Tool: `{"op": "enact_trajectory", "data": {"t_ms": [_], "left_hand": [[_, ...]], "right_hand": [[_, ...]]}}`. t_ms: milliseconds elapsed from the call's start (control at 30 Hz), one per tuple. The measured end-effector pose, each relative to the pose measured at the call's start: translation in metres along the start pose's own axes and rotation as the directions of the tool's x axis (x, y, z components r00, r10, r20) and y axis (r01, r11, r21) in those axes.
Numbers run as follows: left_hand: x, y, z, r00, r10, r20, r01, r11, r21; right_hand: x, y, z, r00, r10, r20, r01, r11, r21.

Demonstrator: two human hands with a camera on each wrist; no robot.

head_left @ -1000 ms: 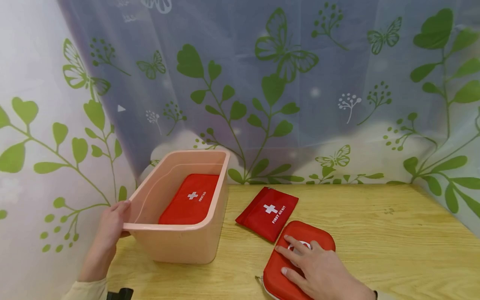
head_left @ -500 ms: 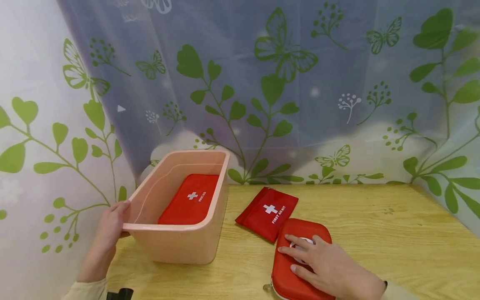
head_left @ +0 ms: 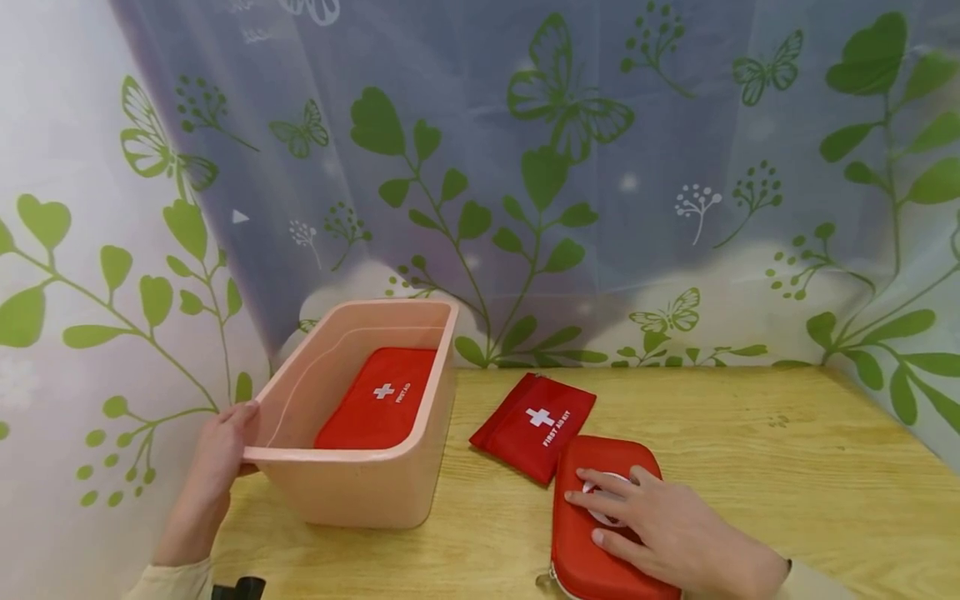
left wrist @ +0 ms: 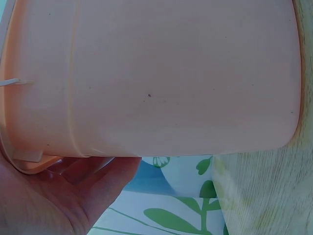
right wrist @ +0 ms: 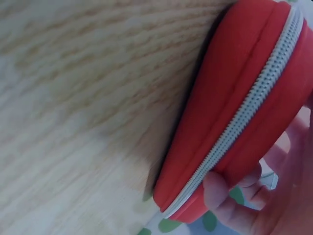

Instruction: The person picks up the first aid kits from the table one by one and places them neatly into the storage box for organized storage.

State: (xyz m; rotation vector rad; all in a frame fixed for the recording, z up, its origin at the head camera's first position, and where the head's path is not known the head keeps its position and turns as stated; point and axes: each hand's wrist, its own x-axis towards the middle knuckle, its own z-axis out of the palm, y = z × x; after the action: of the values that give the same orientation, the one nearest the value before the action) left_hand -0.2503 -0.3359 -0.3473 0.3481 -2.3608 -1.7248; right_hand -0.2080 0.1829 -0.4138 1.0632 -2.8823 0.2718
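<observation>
And here the right hand (head_left: pixel 671 525) is resting on top of a red, rounded-rectangular, zippered case (head_left: pixel 573 542), which is lying on the pale yellow wood-grain counter (head_left: pixel 787 467) directly beneath the palm and fingers. That right grip is staying loose: the fingers are spreading apart over the lid, their tips reaching across a round white emblem (head_left: pixel 617 482) and pointing toward the case's left edge, which is showing bare. From the right wrist, a silver-toothed zipper (right wrist: pixel 244 112) is running along the case's side, with one fingertip touching right by it. Over on the other flank, the left hand (head_left: pixel 217 454) is gripping a deep peach plastic tub (head_left: pixel 360 492) by the near left corner of its rim, the digits bending round the edge, so that grip is closing firmly on plastic. The tub is standing left of the case, well apart from it. Inside, a red pouch with a white cross and "FIRST AID" lettering (head_left: pixel 367 412) is lying face up. Between tub and case, a flat red "FIRST AID KIT" pouch (head_left: pixel 517 429) is lying aslant, its near corner meeting or almost meeting the case's far left corner.
</observation>
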Motion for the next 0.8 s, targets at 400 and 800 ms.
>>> {"op": "enact_trajectory", "data": {"t_ms": [400,800], "left_hand": [[0.001,0.000,0.000,1.000,0.015,-0.005,-0.015,1.000,0.011],[0.001,-0.001,-0.001,1.000,0.013,0.013,-0.013,1.000,0.010]], "right_hand": [[0.006,0.004,-0.011,0.879,0.463,-0.109,-0.445,0.881,0.159],[0.005,0.007,0.000,0.832,0.549,0.073,-0.543,0.780,0.311]]}}
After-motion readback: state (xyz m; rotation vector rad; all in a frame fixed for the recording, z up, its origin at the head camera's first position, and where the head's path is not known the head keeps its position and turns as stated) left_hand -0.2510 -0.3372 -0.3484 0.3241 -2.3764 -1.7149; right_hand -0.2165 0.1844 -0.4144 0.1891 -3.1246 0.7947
